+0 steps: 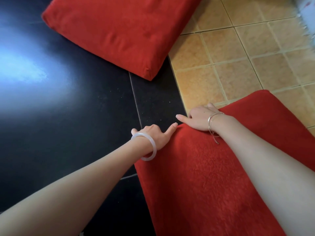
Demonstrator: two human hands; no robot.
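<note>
A red cushion [201, 176] lies low in the view, partly on black tiles and partly on tan tiles. My left hand [156, 134], with a white bangle on the wrist, grips the cushion's far left corner, thumb on top and fingers curled over the edge out of sight. My right hand [198, 119], wearing thin metal bracelets, grips the same far edge just to the right, thumb pointing left along the top. A second red cushion [119, 29] lies flat further away at the top.
Glossy black floor tiles [76, 108] cover the left side, with a bright light reflection at the far left. Tan square tiles [238, 57] cover the right. A blurred pale object [306, 16] sits at the top right corner.
</note>
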